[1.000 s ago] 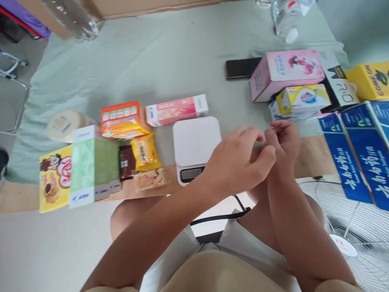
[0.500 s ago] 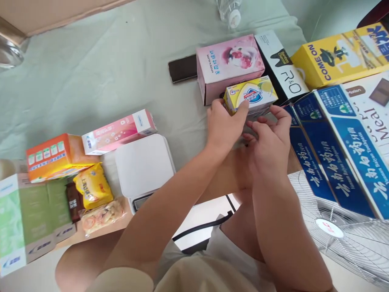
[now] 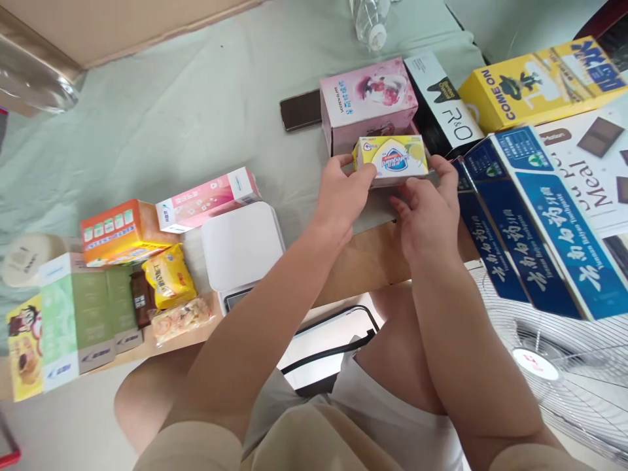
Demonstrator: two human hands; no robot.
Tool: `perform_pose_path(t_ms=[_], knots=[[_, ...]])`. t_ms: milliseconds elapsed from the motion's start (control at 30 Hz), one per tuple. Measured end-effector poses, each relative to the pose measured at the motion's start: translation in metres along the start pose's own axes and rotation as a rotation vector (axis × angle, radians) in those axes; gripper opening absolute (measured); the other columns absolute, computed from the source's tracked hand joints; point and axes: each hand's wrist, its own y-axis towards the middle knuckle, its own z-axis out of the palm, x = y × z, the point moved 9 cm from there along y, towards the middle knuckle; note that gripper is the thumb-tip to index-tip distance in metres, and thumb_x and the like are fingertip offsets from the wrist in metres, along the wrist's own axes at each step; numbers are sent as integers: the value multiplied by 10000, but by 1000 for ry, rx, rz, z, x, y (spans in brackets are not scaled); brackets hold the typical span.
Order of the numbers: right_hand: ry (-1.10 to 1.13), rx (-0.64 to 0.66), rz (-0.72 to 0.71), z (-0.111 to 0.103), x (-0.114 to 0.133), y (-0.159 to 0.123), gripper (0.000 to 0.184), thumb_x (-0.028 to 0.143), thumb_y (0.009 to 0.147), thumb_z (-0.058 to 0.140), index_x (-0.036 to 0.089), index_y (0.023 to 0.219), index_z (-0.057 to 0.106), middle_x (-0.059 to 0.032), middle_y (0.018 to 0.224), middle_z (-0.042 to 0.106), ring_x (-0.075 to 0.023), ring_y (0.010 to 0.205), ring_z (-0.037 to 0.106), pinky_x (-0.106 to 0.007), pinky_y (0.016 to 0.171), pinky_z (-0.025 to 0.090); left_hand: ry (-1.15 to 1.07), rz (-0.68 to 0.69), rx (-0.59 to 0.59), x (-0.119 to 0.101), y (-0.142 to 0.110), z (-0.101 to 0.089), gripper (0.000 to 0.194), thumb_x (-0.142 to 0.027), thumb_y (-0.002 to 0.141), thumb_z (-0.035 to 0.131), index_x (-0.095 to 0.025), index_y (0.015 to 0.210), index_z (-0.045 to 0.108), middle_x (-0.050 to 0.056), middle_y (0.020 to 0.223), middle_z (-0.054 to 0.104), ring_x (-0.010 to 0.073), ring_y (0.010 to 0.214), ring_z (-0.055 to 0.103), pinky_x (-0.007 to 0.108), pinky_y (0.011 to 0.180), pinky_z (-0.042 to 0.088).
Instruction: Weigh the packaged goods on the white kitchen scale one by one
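A yellow and white Safeguard soap box is between my two hands, in front of the pink box. My left hand grips its left end, the thumb on the front edge. At the right end, my right hand has its thumb and forefinger closed on the corner, with the other fingers curled below. The box's underside is hidden. To the right of my right hand stand several blue toothpaste boxes. A black and white R&O box lies behind them.
A white kitchen scale sits left of my forearm. Beyond it are a pink carton, an orange box and a yellow packet. A dark phone, clear bottle and yellow carton lie farther back. A fan stands below right.
The soap box has turned to lie more level and has shifted slightly left and toward me. My right hand's fingers have closed in on its right end. The camera view has tilted.
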Motion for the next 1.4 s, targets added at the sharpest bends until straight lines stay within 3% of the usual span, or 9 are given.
perform_pose_path(t_ms=[200, 400, 600, 767, 933, 1033, 1133, 1267, 1400], knots=[[39, 141, -161, 26, 15, -19, 301, 370, 941, 543, 320, 1224, 456, -47, 1248, 677, -217, 1086, 752, -408, 854, 658, 190, 128, 11, -15, -41, -46, 310, -162, 900, 650, -216, 1201, 603, 58, 1224, 759, 218, 1126, 708, 350, 893, 585], [-102, 458, -431, 100, 49, -96, 311, 415, 973, 586, 310, 1224, 436, -49, 1169, 682, -213, 1033, 734, -401, 868, 640, 425, 371, -148, -24, -91, -148, 400, -261, 845, 646, -222, 1243, 638, 80, 1257, 706, 194, 957, 704, 348, 848, 603], [-520, 555, -692, 154, 45, -147, 350, 430, 921, 645, 237, 1179, 508, -98, 1127, 694, -267, 1045, 675, -476, 924, 595, 819, 258, -285, -16, -110, -225, 336, -467, 876, 587, -180, 1010, 700, 106, 1076, 690, 256, 923, 672, 449, 844, 571], [-742, 504, -868, 166, 38, -151, 410, 488, 917, 644, 237, 1230, 558, -138, 1241, 685, -346, 1226, 634, -612, 1103, 501, 899, 205, -261, -4, -110, -251, 520, -499, 903, 573, -167, 1280, 708, 129, 1161, 725, 277, 928, 677, 510, 876, 571], [-687, 722, -839, 170, 30, -152, 702, 484, 904, 693, 277, 1518, 423, -161, 1592, 523, -385, 1539, 464, -644, 1243, 411, 635, 344, -301, 9, -113, -263, 466, -417, 910, 616, -176, 1302, 687, 121, 1224, 754, 246, 1015, 707, 446, 941, 597], [-736, 787, -814, 171, 28, -155, 755, 468, 870, 732, 320, 1544, 424, -131, 1647, 501, -422, 1615, 358, -699, 1250, 376, 518, 436, -276, 9, -117, -261, 382, -374, 935, 602, -183, 1251, 701, 103, 1209, 766, 233, 1066, 716, 419, 984, 597], [-824, 734, -816, 171, 33, -154, 699, 435, 856, 747, 328, 1500, 497, -119, 1553, 606, -437, 1556, 442, -719, 1191, 430, 467, 432, -236, 8, -118, -259, 352, -367, 949, 615, -192, 1242, 702, 96, 1220, 776, 232, 1073, 725, 413, 996, 603], [-829, 720, -853, 176, 46, -157, 657, 410, 853, 774, 309, 1471, 575, -109, 1403, 698, -344, 1241, 697, -568, 1014, 610, 424, 406, -197, 5, -122, -265, 298, -358, 958, 628, -221, 1212, 705, 83, 1224, 782, 235, 1049, 727, 417, 993, 603], [-696, 739, -944, 186, 55, -167, 510, 396, 848, 822, 326, 1339, 703, -97, 1355, 696, -304, 1178, 720, -513, 978, 645, 299, 337, -201, 8, -123, -280, 326, -379, 957, 645, -240, 1250, 666, 82, 1225, 770, 240, 1021, 732, 418, 939, 601]])
